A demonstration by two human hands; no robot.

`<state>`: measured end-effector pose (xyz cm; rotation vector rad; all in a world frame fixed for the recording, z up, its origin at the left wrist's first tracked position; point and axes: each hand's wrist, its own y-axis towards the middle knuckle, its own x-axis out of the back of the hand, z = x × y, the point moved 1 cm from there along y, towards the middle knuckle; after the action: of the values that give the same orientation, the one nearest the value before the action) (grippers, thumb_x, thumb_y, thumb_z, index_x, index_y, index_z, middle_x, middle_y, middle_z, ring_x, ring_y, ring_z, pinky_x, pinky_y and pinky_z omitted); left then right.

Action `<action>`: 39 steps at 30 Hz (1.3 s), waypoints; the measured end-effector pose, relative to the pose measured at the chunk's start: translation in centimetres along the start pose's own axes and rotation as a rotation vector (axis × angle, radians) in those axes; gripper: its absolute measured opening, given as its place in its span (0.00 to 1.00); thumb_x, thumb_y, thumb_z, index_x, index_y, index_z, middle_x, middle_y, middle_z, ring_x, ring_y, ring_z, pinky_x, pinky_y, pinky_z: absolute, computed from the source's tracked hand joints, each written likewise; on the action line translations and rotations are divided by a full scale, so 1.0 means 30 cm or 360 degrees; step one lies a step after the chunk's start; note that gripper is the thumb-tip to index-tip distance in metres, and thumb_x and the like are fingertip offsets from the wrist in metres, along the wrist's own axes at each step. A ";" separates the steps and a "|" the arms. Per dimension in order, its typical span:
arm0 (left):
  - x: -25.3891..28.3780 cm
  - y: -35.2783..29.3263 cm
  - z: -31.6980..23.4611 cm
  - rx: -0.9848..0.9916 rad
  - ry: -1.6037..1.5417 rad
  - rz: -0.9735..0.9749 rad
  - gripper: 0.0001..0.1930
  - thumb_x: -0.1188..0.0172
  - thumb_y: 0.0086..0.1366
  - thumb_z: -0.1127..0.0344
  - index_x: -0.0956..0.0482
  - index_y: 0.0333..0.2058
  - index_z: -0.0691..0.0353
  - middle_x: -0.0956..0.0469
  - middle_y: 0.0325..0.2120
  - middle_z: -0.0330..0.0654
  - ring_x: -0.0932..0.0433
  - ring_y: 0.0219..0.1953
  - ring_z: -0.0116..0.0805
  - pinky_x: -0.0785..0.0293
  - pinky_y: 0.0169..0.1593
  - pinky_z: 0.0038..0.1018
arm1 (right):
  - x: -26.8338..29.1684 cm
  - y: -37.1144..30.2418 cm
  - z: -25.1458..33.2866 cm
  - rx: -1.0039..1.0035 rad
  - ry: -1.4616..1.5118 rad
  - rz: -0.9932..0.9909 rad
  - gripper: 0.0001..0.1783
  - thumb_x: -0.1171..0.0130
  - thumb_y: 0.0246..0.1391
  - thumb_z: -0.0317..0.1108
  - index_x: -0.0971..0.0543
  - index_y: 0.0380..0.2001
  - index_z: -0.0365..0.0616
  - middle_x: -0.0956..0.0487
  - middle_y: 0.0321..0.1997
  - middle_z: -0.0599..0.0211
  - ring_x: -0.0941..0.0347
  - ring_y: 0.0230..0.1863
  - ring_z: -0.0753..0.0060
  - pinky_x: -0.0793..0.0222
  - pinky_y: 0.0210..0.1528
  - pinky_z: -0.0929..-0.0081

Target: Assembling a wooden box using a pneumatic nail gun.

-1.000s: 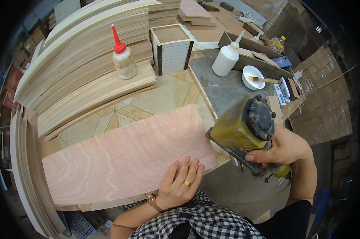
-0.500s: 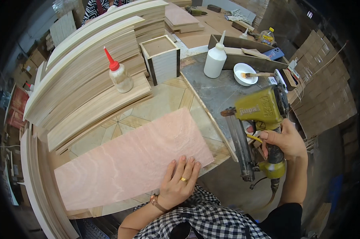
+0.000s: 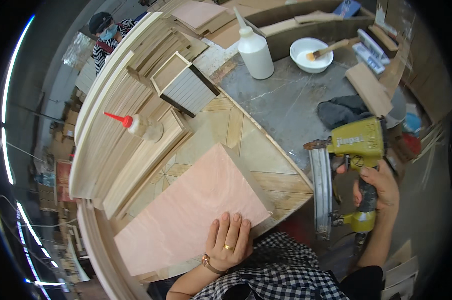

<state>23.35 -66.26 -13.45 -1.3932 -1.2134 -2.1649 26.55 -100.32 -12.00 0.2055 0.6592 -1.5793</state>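
Note:
A long pinkish plywood panel (image 3: pixel 186 200) lies over the patterned tabletop in front of me, and a pale side face shows along its right end. My left hand (image 3: pixel 229 237) rests flat on its near right part, fingers stretched out, with a ring and a wristwatch on. To the right, my right hand (image 3: pixel 378 187) grips the black handle of a yellow-green nail gun (image 3: pixel 356 142). The gun is held up beside the table's corner, apart from the panel, its grey magazine pointing down. What lies beneath the panel is hidden.
Stacked wooden strips (image 3: pixel 111 130) curve along the left, with a red-tipped glue bottle (image 3: pixel 146 131) on them. Behind stands a small wooden box (image 3: pixel 186 82). A white bottle (image 3: pixel 256 55), a bowl with a brush (image 3: pixel 311 55) and a dark cloth (image 3: pixel 341 111) occupy the grey surface. Another person (image 3: pixel 108 37) is at the far left.
My view has turned, so the scene appears tilted and the other person shows more. The panel's right side face has come into sight. Left hand stays on the panel; right hand still holds the nail gun.

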 end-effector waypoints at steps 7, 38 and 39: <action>0.002 -0.018 -0.003 -0.0080 0.0115 0.0125 0.23 0.41 0.55 0.65 0.31 0.49 0.65 0.26 0.46 0.53 0.24 0.49 0.56 0.27 0.52 0.48 | 0.117 0.061 -0.119 0.0000 0.0448 -0.0069 0.31 0.45 0.54 0.32 0.40 0.55 0.22 0.24 0.39 0.31 0.30 0.10 0.65 0.31 0.09 0.76; -0.011 -0.011 -0.008 0.0019 0.0095 -0.0025 0.16 0.43 0.59 0.60 0.22 0.44 0.61 0.21 0.46 0.47 0.21 0.48 0.47 0.26 0.53 0.41 | 0.163 0.083 -0.132 -0.0230 0.0020 -0.0095 0.23 0.52 0.64 0.43 0.36 0.49 0.31 0.25 0.45 0.47 0.36 0.10 0.78 0.33 0.08 0.79; -0.016 -0.007 -0.007 0.0031 0.0105 -0.0071 0.16 0.43 0.59 0.61 0.22 0.44 0.62 0.21 0.46 0.47 0.20 0.48 0.47 0.26 0.53 0.41 | 0.156 0.079 -0.123 -0.0214 0.0042 -0.0094 0.22 0.52 0.64 0.42 0.35 0.48 0.31 0.25 0.45 0.47 0.36 0.10 0.78 0.33 0.08 0.79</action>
<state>23.32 -66.39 -14.00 -1.2885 -1.2494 -2.2044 27.25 -102.33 -18.05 0.1081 0.7955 -1.5842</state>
